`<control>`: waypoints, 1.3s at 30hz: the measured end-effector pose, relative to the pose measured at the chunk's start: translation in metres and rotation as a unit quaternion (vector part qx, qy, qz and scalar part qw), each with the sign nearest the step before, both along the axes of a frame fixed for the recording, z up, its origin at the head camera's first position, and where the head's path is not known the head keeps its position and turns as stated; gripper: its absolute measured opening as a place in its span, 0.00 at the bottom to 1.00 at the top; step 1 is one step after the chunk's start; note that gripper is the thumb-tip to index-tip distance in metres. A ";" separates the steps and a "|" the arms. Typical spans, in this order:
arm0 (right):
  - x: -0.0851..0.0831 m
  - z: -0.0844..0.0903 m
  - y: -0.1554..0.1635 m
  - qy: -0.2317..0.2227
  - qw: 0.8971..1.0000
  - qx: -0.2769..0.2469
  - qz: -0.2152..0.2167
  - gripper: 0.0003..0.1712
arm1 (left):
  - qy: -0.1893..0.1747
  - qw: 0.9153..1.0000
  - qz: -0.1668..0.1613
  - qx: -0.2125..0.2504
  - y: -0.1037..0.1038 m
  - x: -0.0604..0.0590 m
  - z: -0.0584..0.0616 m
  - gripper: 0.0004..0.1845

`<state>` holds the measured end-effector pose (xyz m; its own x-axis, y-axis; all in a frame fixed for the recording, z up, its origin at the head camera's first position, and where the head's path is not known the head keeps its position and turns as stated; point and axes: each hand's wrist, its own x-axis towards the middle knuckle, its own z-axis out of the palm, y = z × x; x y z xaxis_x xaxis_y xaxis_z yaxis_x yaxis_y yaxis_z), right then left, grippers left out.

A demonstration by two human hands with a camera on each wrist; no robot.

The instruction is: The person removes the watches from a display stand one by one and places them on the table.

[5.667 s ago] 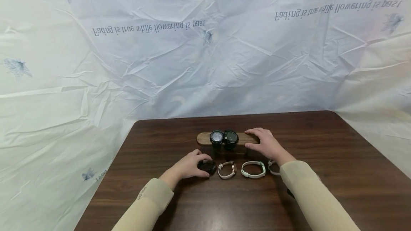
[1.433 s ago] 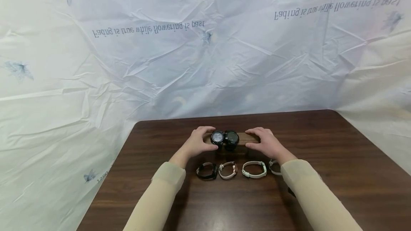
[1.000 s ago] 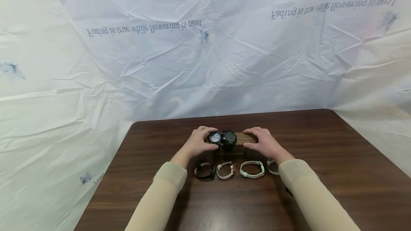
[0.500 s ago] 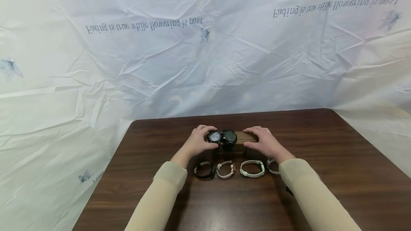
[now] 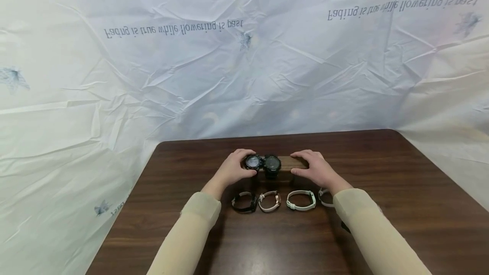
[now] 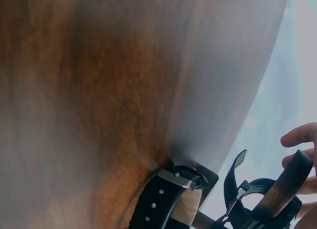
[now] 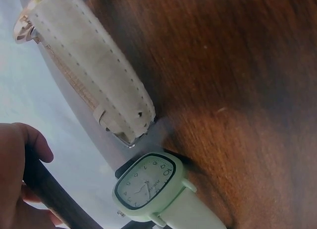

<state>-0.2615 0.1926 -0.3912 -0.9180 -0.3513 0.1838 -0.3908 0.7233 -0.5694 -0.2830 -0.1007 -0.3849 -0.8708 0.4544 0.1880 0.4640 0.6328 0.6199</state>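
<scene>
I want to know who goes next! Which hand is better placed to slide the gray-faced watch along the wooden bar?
Probably the left hand. It already grips the gray-faced watch on the wooden bar. The right hand holds the bar's other end, beyond the black watch, steadying it.

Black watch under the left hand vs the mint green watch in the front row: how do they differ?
The black watch is mounted on the wooden bar, gripped by the left hand; the mint green watch lies on the table, untouched. The black one has a round face; the green one's face is a rounded rectangle. Both straps are closed in loops.
</scene>
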 end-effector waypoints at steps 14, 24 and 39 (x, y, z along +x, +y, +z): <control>0.002 0.002 0.001 0.001 1.000 0.004 -0.001 0.33 | -0.013 1.000 -0.008 0.011 -0.009 -0.003 -0.002 0.30; 0.001 0.001 0.000 0.005 1.000 0.008 0.001 0.32 | -0.011 1.000 0.004 0.017 -0.021 -0.004 -0.008 0.31; 0.001 0.000 0.000 0.004 1.000 0.007 -0.002 0.33 | -0.068 0.994 0.003 0.080 -0.026 -0.003 -0.013 0.34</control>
